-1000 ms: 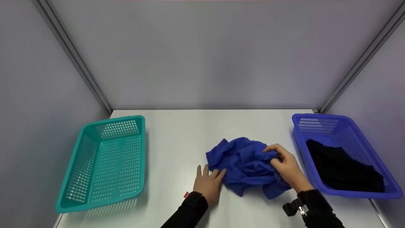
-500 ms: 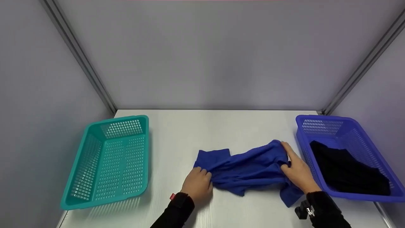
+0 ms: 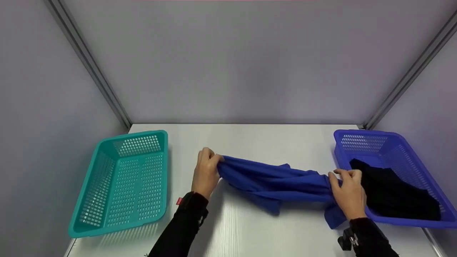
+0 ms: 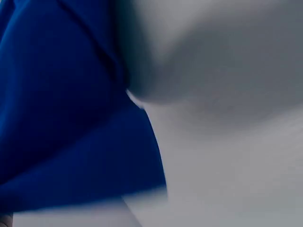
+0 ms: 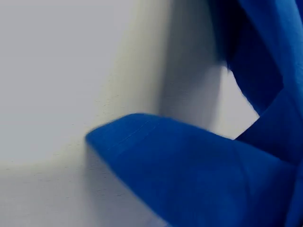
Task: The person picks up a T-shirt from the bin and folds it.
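A blue cloth garment (image 3: 275, 180) with a sleeve-like flap stretches between both hands, lifted at its left end. My left hand (image 3: 206, 173) pinches the left end, and my right hand (image 3: 349, 192) grips the bunched right end beside the purple basket. In the head view, folds run lengthwise along the fabric, and loose parts hang below it. The left wrist view shows the blue fabric (image 4: 80, 113) hanging over the white surface, with a bit of a finger at the lower left corner. A stitched, hemmed flap (image 5: 180, 165) droops in the right wrist view.
A green perforated basket (image 3: 162, 178) stands on the left of the white table (image 3: 242, 235). At the right, a purple-blue basket (image 3: 389, 134) holds a black cloth (image 3: 396, 192). Grey panels (image 3: 250, 64) enclose the table at the back and sides.
The crumpled blue garment has been drawn out lengthwise. My left hand went from lying flat at its edge to holding it, then rose up and left; my right hand shifted right.
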`<action>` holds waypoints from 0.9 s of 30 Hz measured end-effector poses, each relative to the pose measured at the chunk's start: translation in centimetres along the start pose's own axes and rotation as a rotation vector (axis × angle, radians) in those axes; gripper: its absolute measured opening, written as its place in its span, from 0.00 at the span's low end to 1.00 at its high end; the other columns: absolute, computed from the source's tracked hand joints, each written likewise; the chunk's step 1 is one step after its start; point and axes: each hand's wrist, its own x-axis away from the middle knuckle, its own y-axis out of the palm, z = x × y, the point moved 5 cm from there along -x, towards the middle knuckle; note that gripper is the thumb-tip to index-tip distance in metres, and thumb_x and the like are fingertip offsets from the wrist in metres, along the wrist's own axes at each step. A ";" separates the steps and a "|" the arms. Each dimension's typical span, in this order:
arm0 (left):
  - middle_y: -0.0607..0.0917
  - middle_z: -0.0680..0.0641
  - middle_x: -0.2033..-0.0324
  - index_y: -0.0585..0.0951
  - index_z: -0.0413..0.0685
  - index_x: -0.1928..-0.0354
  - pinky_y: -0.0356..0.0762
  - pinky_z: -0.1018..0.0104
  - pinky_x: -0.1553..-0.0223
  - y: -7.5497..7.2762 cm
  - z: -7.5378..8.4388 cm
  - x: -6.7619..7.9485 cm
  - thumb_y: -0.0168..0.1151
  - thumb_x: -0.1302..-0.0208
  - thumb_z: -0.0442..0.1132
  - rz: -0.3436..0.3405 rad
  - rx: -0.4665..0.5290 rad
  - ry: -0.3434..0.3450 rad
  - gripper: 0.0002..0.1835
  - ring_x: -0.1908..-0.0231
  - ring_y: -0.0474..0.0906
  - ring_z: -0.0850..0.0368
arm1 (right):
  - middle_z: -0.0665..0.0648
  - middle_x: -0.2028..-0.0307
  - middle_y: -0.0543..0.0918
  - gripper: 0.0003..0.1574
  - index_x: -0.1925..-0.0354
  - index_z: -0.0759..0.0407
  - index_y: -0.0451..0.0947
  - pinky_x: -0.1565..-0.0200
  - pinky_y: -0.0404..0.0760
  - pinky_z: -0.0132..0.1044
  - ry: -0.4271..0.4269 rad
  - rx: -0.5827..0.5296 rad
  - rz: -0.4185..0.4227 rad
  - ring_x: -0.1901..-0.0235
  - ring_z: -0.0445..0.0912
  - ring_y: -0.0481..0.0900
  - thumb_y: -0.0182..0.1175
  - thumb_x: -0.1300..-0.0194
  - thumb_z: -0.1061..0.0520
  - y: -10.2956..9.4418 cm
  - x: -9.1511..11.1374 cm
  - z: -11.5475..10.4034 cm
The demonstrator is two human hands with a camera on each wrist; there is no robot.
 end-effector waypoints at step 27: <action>0.80 0.38 0.43 0.81 0.42 0.39 0.83 0.47 0.53 5.6 -3.0 8.8 0.65 0.34 0.26 -0.615 -0.338 -0.025 0.22 0.44 0.78 0.37 | 0.58 0.47 0.80 0.45 0.24 0.43 0.66 0.34 0.60 0.74 -0.772 0.330 -0.442 0.39 0.60 0.76 0.70 0.35 0.56 14.2 11.8 -14.5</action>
